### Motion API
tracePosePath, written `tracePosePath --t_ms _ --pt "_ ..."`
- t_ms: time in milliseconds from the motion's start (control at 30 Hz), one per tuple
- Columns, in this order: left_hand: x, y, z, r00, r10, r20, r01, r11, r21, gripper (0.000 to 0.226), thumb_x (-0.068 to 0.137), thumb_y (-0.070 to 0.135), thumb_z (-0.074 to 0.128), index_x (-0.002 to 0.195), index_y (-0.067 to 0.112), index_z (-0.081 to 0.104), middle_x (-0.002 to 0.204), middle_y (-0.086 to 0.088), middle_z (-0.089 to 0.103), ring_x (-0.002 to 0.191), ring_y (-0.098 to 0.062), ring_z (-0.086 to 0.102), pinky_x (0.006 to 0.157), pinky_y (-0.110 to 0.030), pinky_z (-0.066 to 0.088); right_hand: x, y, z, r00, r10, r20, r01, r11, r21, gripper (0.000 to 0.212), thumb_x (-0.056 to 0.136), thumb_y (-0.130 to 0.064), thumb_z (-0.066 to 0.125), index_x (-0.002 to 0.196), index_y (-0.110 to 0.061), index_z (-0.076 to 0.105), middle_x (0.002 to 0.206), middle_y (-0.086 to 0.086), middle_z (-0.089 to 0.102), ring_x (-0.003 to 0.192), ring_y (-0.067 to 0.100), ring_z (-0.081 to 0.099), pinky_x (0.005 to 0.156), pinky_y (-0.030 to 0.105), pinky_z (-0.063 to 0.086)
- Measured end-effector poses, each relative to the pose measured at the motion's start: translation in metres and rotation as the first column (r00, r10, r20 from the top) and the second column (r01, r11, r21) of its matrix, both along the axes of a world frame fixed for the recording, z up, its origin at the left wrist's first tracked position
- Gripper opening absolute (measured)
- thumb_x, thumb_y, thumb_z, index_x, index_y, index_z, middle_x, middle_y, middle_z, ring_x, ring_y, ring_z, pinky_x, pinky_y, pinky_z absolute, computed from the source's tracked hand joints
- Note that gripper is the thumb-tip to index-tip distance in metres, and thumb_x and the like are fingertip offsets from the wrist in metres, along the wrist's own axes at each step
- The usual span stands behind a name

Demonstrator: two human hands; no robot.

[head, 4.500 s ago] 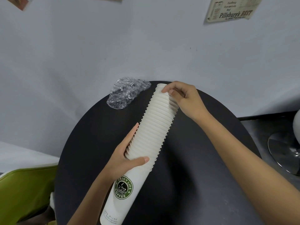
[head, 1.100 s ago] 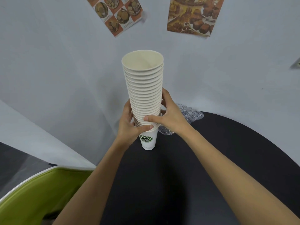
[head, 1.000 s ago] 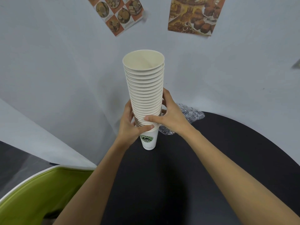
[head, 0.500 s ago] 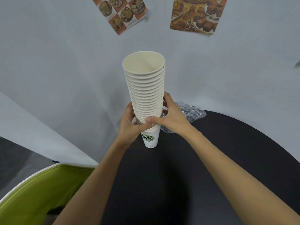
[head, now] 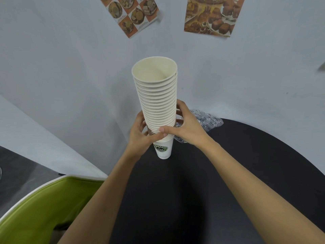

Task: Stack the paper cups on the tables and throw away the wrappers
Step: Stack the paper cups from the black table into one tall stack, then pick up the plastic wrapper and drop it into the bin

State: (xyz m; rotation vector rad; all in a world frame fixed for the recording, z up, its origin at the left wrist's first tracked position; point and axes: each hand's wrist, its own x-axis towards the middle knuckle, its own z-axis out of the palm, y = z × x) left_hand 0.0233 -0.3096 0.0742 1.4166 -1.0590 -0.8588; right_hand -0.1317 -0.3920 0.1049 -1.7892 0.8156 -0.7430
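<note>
A tall stack of white paper cups (head: 158, 103) stands upright on the round black table (head: 246, 173), near its far left edge. The bottom cup carries a green round logo. My left hand (head: 140, 136) wraps the lower part of the stack from the left. From the right, my right hand (head: 184, 127) grips the same part, its thumb across the front. A crumpled clear plastic wrapper (head: 207, 120) lies on the table just behind my right hand, partly hidden by it.
A green chair with a white rim (head: 40, 208) sits at the lower left, close to the table. A pale wall with two food posters (head: 211, 14) rises right behind the table. Grey floor shows at the left.
Earlier the stack lay tilted in my hands; it now stands upright on the table. Over the last second both hands stay on it with almost no movement.
</note>
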Motion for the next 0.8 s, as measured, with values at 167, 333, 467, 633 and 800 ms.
tracePosePath --t_ms 167,333,467,633,800 --pt "-0.003 0.011 0.008 0.997 0.072 -0.015 -0.072 0.997 -0.030 0.085 0.062 0.035 0.085 0.137 0.021 0.049 0.138 0.009 0.056 0.129 -0.011 0.052 0.102 -0.042 0.049 -0.009 0.004 0.000 1.000 -0.021 0.003 0.022 1.000 -0.016 0.084 0.069 -0.036 0.082 0.138 -0.028 0.034 0.134 -0.015 0.046 0.121 0.003 0.046 0.095 0.031 0.047" --pt "-0.009 0.028 0.010 0.984 0.176 -0.028 -0.177 0.982 -0.059 0.058 0.080 0.021 0.079 0.132 0.014 0.055 0.133 0.004 0.061 0.125 -0.012 0.056 0.104 -0.043 0.048 -0.029 0.011 -0.002 0.997 -0.080 0.015 0.080 0.997 0.023 0.079 0.074 -0.035 0.078 0.139 -0.026 0.035 0.132 -0.012 0.048 0.121 0.004 0.048 0.097 0.028 0.045" --pt "-0.022 0.043 0.011 0.969 0.241 -0.060 -0.245 0.968 -0.055 0.037 0.090 0.011 0.067 0.126 0.013 0.059 0.128 -0.003 0.064 0.120 -0.015 0.060 0.098 -0.035 0.051 -0.049 0.023 0.000 0.993 -0.112 0.023 0.111 0.993 0.027 0.061 0.082 -0.030 0.071 0.135 -0.026 0.041 0.131 -0.011 0.051 0.122 0.003 0.048 0.091 0.017 0.042" --pt "-0.045 0.058 0.016 0.964 0.238 -0.120 -0.245 0.968 -0.047 0.025 0.093 0.001 0.060 0.118 0.006 0.062 0.099 -0.003 0.067 0.090 -0.006 0.066 0.082 -0.018 0.053 -0.075 0.042 0.002 0.990 -0.138 0.036 0.137 0.990 0.024 0.041 0.087 -0.026 0.065 0.126 -0.024 0.052 0.125 -0.012 0.057 0.116 0.001 0.053 0.098 0.028 0.045" --pt "-0.072 0.063 0.018 0.983 0.126 -0.132 -0.132 0.991 -0.039 0.021 0.094 -0.002 0.057 0.106 0.013 0.065 0.087 -0.002 0.068 0.078 -0.004 0.067 0.076 -0.015 0.051 -0.103 0.059 -0.002 0.980 -0.196 0.039 0.195 0.980 0.030 0.019 0.091 -0.019 0.060 0.108 -0.027 0.063 0.114 -0.014 0.064 0.102 0.002 0.060 0.090 0.027 0.048"
